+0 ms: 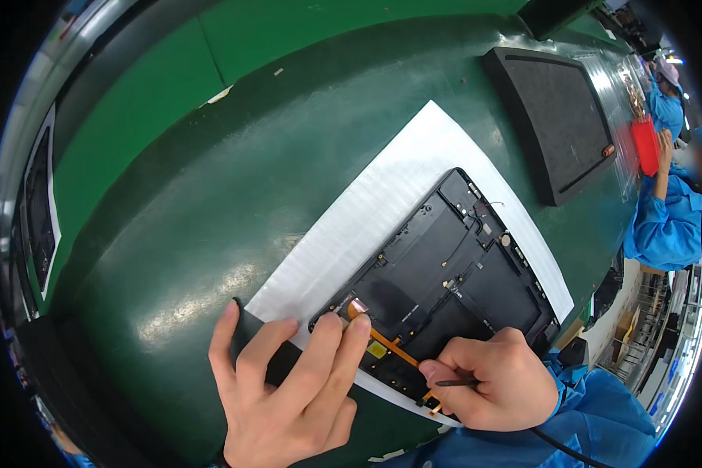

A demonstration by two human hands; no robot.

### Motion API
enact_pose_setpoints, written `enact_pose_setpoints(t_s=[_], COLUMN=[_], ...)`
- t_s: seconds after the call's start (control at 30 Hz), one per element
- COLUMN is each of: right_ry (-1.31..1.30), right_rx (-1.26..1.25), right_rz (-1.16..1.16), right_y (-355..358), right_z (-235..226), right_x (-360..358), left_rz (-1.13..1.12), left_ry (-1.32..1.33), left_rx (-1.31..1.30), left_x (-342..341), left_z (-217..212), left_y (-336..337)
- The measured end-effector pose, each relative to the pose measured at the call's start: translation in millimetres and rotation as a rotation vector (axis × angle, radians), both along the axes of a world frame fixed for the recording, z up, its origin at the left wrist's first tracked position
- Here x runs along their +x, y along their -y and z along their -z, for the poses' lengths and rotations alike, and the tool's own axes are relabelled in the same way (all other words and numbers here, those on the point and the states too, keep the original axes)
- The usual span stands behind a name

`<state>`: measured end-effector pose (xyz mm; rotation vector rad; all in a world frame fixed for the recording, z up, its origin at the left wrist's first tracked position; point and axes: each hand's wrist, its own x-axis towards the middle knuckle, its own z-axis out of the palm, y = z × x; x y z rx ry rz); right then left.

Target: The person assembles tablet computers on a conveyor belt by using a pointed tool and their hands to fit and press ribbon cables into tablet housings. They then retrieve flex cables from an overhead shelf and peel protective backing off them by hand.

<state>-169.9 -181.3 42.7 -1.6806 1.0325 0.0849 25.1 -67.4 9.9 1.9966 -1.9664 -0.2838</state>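
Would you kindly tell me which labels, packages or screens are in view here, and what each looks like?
Small yellow square label: on the orange flex cable, just right of the left hand.
Red box-like container: far right, by a co-worker; a package or not, I cannot tell.
No lit screen shows.
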Motion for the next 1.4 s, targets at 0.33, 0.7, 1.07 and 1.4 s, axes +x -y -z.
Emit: enact_pose_setpoints(t_s=[0.33, 0.7, 1.07, 1.4], right_ry=[0.026, 0.076, 0.088, 0.025], right_rx=[-0.011, 0.025, -0.225, -0.379], right_rz=[0.023, -0.09, -0.106, 0.35], right_y=[-1.9, 4.6, 0.8, 19.9], right_z=[5.1, 8.3, 5.5, -0.7], right_x=[-1.8, -5.2, -5.5, -95.8], left_rz=[0.034, 0.038, 0.151, 0.194], left_ry=[0.064, 0.069, 0.116, 0.063], left_rx=[-0.054, -0.035, -0.21, -0.177], left_x=[-2.8, -4.0, -15.2, -28.5], left_z=[1.4, 0.6, 6.9, 0.6], left_y=[2.6, 1.9, -4.9, -12.6])
